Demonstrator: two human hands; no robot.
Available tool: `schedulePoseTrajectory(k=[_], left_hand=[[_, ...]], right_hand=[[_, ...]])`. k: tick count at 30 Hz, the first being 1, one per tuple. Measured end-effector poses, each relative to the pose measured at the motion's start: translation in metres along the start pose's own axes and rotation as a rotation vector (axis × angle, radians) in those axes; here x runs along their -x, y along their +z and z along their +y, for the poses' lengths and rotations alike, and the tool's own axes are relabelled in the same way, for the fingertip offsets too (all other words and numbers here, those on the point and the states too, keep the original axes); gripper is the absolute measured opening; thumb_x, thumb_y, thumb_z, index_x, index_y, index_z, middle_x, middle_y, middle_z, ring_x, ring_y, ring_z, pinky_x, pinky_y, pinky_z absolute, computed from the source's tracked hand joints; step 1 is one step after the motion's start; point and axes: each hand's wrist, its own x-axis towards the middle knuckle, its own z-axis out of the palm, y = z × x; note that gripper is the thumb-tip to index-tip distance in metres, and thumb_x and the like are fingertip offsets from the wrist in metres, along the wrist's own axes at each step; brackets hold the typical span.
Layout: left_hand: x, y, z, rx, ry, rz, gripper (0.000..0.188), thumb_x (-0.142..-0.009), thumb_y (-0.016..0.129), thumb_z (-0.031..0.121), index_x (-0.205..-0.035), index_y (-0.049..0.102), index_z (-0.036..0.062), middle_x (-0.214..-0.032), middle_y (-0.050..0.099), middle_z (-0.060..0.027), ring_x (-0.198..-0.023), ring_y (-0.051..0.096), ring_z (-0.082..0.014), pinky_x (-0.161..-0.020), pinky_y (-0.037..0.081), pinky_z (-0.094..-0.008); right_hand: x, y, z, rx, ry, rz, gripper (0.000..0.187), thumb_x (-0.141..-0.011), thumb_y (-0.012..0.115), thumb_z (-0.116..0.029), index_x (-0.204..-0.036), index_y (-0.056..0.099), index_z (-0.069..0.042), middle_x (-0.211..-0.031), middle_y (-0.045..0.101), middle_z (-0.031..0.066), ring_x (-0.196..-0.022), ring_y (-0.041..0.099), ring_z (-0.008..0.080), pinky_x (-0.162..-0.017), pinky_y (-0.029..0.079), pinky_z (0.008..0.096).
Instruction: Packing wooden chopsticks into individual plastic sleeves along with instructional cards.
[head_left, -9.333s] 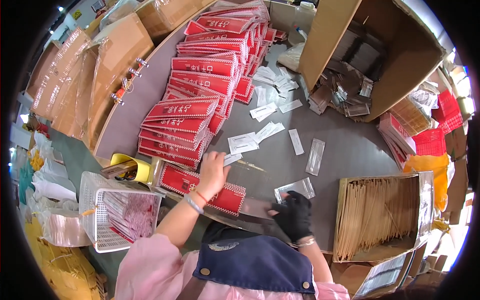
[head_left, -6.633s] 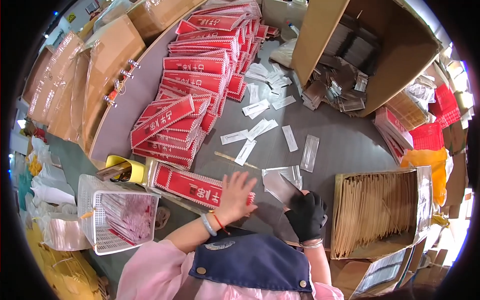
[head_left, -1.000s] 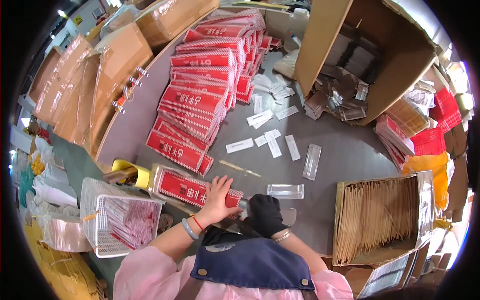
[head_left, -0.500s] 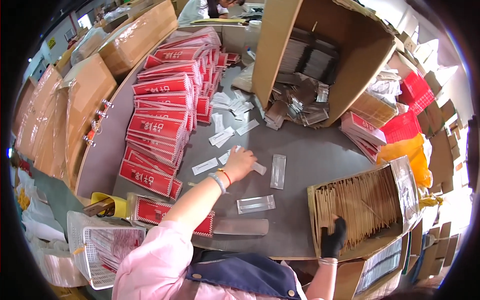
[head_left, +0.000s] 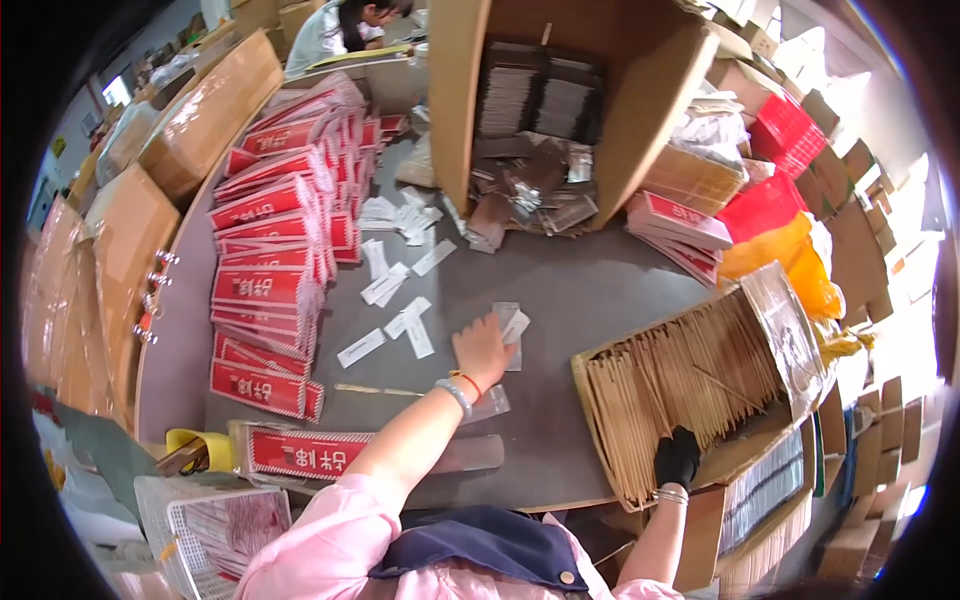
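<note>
My left hand (head_left: 483, 350) is over the middle of the grey table, fingers bent and closed on a small white paper slip (head_left: 516, 326). That slip lies against an upright clear plastic sleeve (head_left: 512, 358), partly hidden by the fingers. Another clear sleeve (head_left: 490, 404) lies under my wrist. More white slips (head_left: 407, 325) are scattered to the left of the hand. My right hand (head_left: 678, 457), in a black glove, reaches into a cardboard box of thin wooden sticks (head_left: 690, 390). Its dark fingers touch the sticks; whether they grip any is unclear.
Red printed packets (head_left: 262, 285) are piled along the left side. A large open carton (head_left: 455, 110) of dark flat packs stands at the back. At the near left are a white basket (head_left: 180, 515) and a yellow holder (head_left: 215, 450). Another person (head_left: 325, 35) works beyond.
The view has swung, so the table's things sit farther left in the picture. My left hand has moved right across the table to the upright clear sleeve. My right hand stays in the stick box.
</note>
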Motion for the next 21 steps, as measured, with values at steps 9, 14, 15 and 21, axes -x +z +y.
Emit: schedulePoseTrajectory(k=[9, 14, 15, 21], left_hand=[[-0.025, -0.041, -0.045, -0.068, -0.07, -0.307, 0.033, -0.065, 0.083, 0.03, -0.091, 0.071, 0.0138, -0.107, 0.065, -0.0103, -0.1, 0.065, -0.0296, -0.081, 0.054, -0.0428], [-0.011, -0.041, -0.04, 0.038, 0.132, -0.214, 0.022, -0.076, 0.071, 0.015, -0.095, 0.061, 0.0083, -0.093, 0.07, -0.0156, -0.091, 0.067, -0.0365, -0.076, 0.05, -0.0485], [-0.005, -0.044, -0.042, 0.126, 0.172, -0.192, 0.023, -0.075, 0.072, 0.013, -0.094, 0.06, 0.0071, -0.092, 0.069, -0.0168, -0.09, 0.066, -0.0374, -0.075, 0.051, -0.0471], [0.102, -0.13, -0.07, 0.364, 0.226, -0.455, 0.028, -0.072, 0.076, 0.012, -0.095, 0.062, 0.0051, -0.083, 0.068, -0.0174, -0.078, 0.068, -0.0337, -0.07, 0.054, -0.0415]], right_hand=[[0.012, -0.023, -0.002, -0.145, 0.148, 0.085, 0.03, -0.098, 0.053, -0.021, -0.111, 0.063, 0.005, -0.104, 0.065, 0.021, -0.098, 0.06, 0.0358, -0.087, 0.047, 0.0423], [0.035, 0.004, -0.024, -0.696, -0.078, 0.275, 0.018, -0.098, 0.055, -0.013, -0.097, 0.063, 0.003, -0.091, 0.063, 0.0103, -0.087, 0.058, 0.0207, -0.077, 0.045, 0.0304], [0.049, 0.025, -0.026, -0.693, -0.134, 0.275, 0.011, -0.092, 0.058, -0.008, -0.096, 0.066, -0.001, -0.09, 0.064, 0.0094, -0.091, 0.06, 0.0226, -0.079, 0.047, 0.0345], [0.06, -0.043, -0.131, -0.498, -0.48, -0.048, 0.019, -0.083, 0.066, -0.007, -0.099, 0.074, -0.014, -0.083, 0.063, 0.0063, -0.083, 0.059, 0.0274, -0.075, 0.043, 0.0382]])
